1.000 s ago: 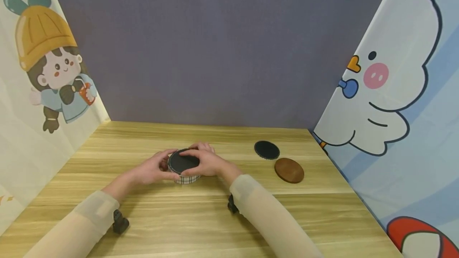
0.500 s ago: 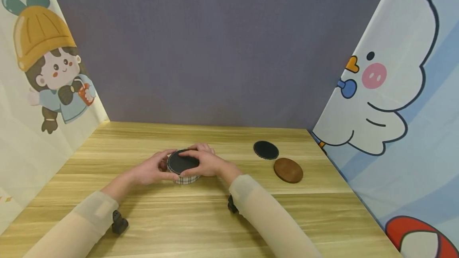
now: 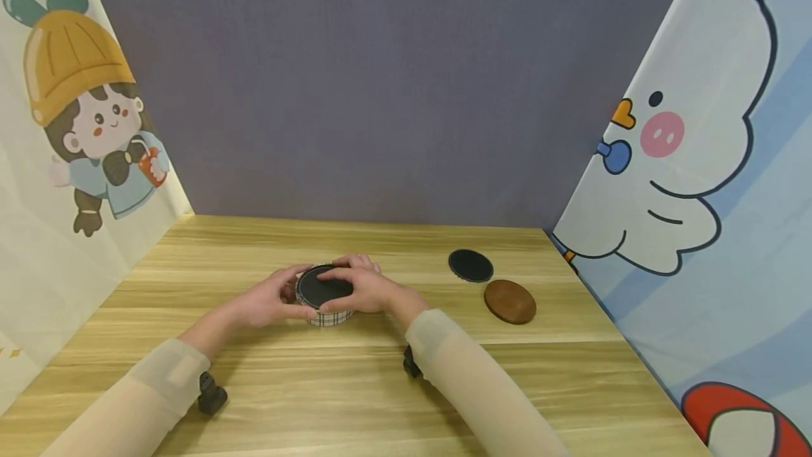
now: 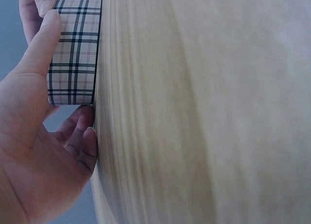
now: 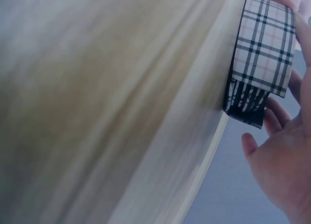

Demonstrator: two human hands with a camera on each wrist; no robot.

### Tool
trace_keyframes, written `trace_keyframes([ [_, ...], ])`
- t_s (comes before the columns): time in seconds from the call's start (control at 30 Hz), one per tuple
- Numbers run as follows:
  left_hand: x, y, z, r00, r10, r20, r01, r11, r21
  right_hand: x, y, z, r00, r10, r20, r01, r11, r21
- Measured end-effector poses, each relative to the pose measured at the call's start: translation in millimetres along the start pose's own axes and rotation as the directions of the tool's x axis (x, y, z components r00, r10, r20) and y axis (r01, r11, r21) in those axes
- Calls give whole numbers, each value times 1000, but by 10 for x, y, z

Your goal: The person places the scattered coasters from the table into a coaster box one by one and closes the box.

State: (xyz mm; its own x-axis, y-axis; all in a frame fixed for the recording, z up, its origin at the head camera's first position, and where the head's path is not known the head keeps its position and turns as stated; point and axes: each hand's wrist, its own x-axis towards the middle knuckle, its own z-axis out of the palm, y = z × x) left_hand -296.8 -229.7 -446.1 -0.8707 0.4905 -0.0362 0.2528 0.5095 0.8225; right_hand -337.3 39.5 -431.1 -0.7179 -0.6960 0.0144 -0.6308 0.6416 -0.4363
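Observation:
A round coaster holder [image 3: 317,289] with a black top and a plaid side stands on the table, between both hands. My left hand [image 3: 266,300] holds it from the left, thumb [image 4: 44,42] along the plaid wall near the top rim. From the right, my right hand [image 3: 373,291] grips it, with a finger and the thumb over the edge of the black top. In the right wrist view the plaid wall [image 5: 266,42] has a gap, where a stack of thin coasters [image 5: 245,96] shows edge-on. The far side of the holder is hidden behind the hands.
To the right lie a black round coaster [image 3: 471,266] with a stitched edge and a brown round coaster [image 3: 510,302], close together. The wood-grain table [image 3: 342,393] ends at a grey panel [image 3: 380,90] at the back, with printed cloths at both sides.

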Motion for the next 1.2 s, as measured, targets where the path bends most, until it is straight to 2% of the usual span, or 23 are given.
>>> trace_keyframes([
  [0.13,10,-13,-3,1000,0,-4,0,1000,9,1,5,-10,1000,-3,8,3,1000,-13],
  [0.37,21,-3,-8,1000,-6,-9,6,1000,5,11,5,-15,1000,-11,15,13,996,-94],
  [0.63,26,-4,-12,1000,8,-5,-8,1000,20,9,-10,-27,1000,10,15,-9,997,-80],
  [0.83,10,-18,-2,999,34,0,-34,998,47,-14,-2,-26,1000,-17,11,17,996,-83],
  [1.0,-2,-14,4,1000,5,-6,-5,999,35,-95,32,-70,999,-45,-30,43,997,-60],
  [1.2,7,4,17,999,-21,-27,22,1000,14,-277,180,-161,997,-23,-71,26,999,40],
])
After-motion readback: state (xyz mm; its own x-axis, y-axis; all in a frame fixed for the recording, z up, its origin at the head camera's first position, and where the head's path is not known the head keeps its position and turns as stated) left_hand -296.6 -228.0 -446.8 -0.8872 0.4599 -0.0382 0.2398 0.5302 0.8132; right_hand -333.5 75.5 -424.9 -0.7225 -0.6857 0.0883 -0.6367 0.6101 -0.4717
